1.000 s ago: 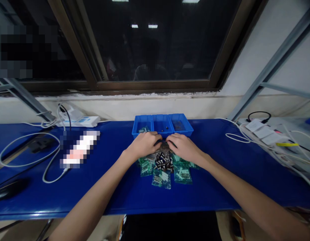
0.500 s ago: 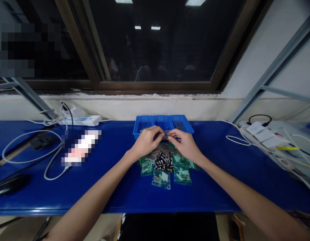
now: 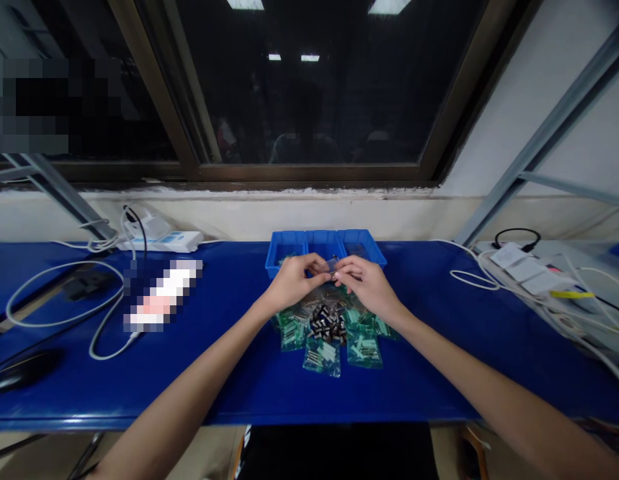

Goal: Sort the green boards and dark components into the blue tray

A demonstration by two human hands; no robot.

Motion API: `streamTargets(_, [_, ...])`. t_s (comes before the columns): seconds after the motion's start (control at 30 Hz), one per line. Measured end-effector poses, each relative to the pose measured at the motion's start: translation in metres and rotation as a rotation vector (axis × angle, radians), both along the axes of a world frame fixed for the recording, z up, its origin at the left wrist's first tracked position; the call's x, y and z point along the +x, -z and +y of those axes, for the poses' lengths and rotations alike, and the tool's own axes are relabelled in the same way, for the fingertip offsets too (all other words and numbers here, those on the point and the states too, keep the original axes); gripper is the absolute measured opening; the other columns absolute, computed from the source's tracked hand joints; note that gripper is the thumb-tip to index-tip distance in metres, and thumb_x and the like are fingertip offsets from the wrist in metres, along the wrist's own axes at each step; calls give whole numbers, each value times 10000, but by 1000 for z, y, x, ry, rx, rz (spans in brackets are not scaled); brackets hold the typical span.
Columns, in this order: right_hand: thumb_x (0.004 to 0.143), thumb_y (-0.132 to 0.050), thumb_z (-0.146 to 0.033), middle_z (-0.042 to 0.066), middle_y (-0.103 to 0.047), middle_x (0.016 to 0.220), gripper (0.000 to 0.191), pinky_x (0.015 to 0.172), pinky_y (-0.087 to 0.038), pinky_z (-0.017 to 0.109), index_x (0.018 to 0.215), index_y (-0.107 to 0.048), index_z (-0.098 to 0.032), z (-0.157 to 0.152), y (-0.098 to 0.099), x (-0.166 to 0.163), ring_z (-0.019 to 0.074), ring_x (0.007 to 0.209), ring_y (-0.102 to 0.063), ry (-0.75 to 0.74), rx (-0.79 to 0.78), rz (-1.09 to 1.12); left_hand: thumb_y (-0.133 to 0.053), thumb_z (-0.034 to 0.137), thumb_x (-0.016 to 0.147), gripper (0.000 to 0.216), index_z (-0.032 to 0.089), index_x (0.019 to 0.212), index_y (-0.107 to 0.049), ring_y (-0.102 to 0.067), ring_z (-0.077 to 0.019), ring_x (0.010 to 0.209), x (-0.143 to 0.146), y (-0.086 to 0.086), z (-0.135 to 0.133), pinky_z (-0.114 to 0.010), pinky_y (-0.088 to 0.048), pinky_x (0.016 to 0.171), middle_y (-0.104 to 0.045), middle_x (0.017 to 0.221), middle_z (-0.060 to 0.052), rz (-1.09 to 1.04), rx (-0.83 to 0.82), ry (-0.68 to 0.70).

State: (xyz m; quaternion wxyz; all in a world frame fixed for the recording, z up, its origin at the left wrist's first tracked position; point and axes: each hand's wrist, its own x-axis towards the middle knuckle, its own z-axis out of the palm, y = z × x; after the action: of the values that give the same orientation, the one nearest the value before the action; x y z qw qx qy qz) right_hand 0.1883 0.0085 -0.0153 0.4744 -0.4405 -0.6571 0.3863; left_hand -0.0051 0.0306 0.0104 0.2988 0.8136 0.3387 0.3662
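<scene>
My left hand [image 3: 300, 280] and my right hand [image 3: 363, 280] meet above the pile, fingertips pinched together. Between them is a small clear plastic bag [image 3: 332, 265], gripped from both sides; its contents are hidden by my fingers. Below lie several small green-tinted bags of pins and white pieces [image 3: 322, 357], [image 3: 364, 350]. In their midst is a heap of short dark metal cylinders [image 3: 327, 325]. Just behind my hands stands a blue three-compartment bin [image 3: 285, 245], partly covered by my fingers.
To the left are a phone-like blurred item [image 3: 162, 297] on a white cable, a black mouse [image 3: 27, 370] and a power strip [image 3: 164, 241]. White adapters and cables [image 3: 532, 270] lie at the right. A window [image 3: 309, 100] rises behind the blue table [image 3: 229, 393].
My fingers have shifted slightly around the small clear bag, with the left thumb now straighter and closer to the right fingertips. The bags, heap and bin stay put.
</scene>
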Motion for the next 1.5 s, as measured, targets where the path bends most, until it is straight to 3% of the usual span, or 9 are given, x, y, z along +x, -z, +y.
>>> streamTargets(0.23, [823, -634, -269, 61, -716, 865, 144, 557, -485, 264, 945, -632, -191, -4, -6, -1, 200, 802, -686, -17, -7, -76, -638, 248, 811, 147, 147, 917, -641, -628, -127, 704, -1, 4, 4, -232, -440, 574, -692, 802, -30, -9, -28, -26])
streamTargets(0.6, [859, -592, -297, 56, -702, 785, 117, 580, -469, 277, 849, -625, -185, -2, -3, -2, 172, 713, -645, -1, 14, -62, -639, 147, 766, 243, 162, 1005, -599, -621, -109, 697, 1, 3, 2, -223, -417, 572, -687, 803, 10, 0, 19, -15])
streamTargets(1.27, [876, -575, -325, 42, -660, 784, 139, 516, -449, 249, 874, -617, -192, -4, -3, -3, 179, 743, -653, -12, 48, -68, -589, 205, 819, 185, 158, 998, -586, -610, -118, 689, 1, 5, 2, -226, -434, 570, -654, 766, 0, 28, 30, -4])
streamTargets(1.4, [877, -574, -374, 42, -653, 750, 194, 478, -429, 246, 864, -621, -186, -4, -4, -2, 172, 684, -634, -13, -4, -69, -575, 217, 847, 280, 166, 1119, -528, -624, -128, 707, 2, 6, 0, -237, -473, 614, -664, 808, -6, 8, 45, -4])
streamTargets(1.5, [872, -583, -403, 44, -648, 727, 218, 466, -427, 254, 863, -622, -189, -3, -4, -1, 165, 638, -611, 1, -42, -23, -524, 162, 861, 416, 185, 1269, -448, -622, -140, 766, 1, 6, -4, -258, -494, 660, -647, 902, -23, 85, 190, -23])
